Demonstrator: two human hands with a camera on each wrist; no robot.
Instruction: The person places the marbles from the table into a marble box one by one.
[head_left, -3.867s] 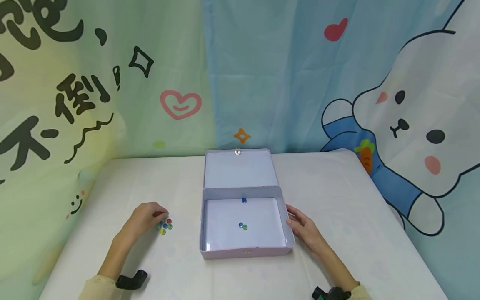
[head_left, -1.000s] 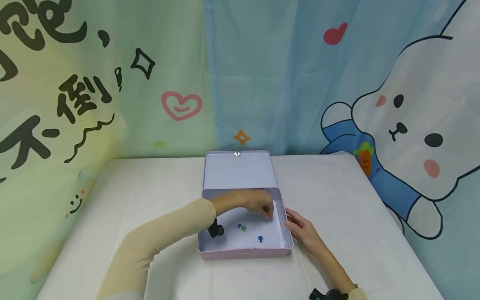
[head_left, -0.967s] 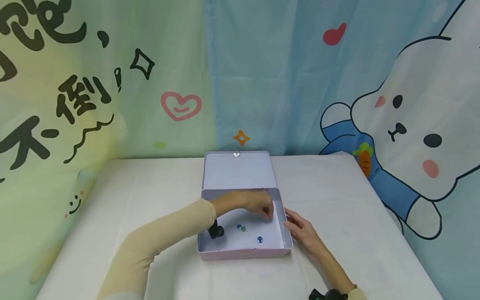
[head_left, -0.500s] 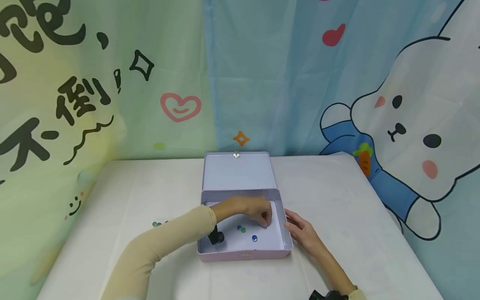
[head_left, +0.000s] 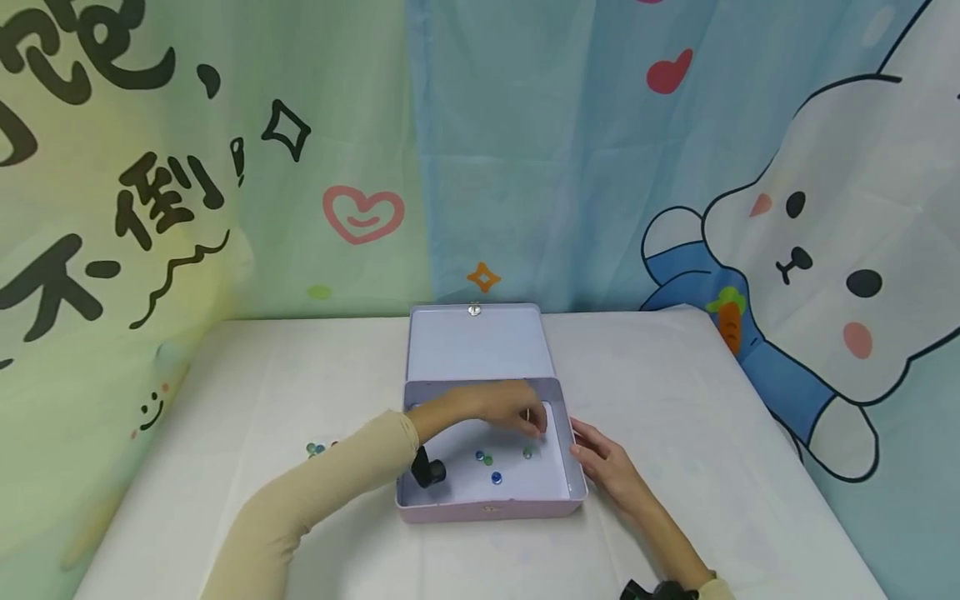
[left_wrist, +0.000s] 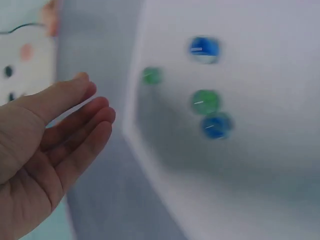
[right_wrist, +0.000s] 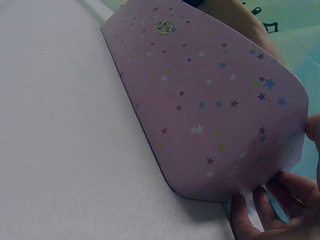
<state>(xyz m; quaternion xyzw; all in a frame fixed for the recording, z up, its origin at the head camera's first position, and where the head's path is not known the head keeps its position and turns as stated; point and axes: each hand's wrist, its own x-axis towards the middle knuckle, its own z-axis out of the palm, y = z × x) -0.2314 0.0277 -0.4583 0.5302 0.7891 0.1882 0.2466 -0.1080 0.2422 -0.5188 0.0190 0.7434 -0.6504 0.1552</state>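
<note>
My left hand (head_left: 517, 408) is over the right part of an open tin box (head_left: 491, 510), its thumb and fingertips slightly apart with nothing between them. In the left wrist view, a green marble (left_wrist: 152, 75) lies on the box floor near those fingertips. Further along sit a blue marble (left_wrist: 204, 49) and a touching pair, one green marble (left_wrist: 205, 102) and one blue marble (left_wrist: 216, 125). My right hand (head_left: 606, 458) rests its fingertips against the box's right side. From the right wrist, the box's pink, star-printed outside (right_wrist: 200, 110) shows, with fairly straight fingers (right_wrist: 267, 210) at its end.
The box lid (head_left: 480, 342) stands open at the back. Several marbles (head_left: 313, 449) lie on the white tablecloth (head_left: 330, 367) at left, partly hidden by the left sleeve (head_left: 315, 492). A printed curtain (head_left: 495, 150) hangs behind the table.
My left hand has gone from the marbles on the table into the box, then risen slightly with its fingers loosened. A green marble now lies below it; one blue marble has rolled left.
</note>
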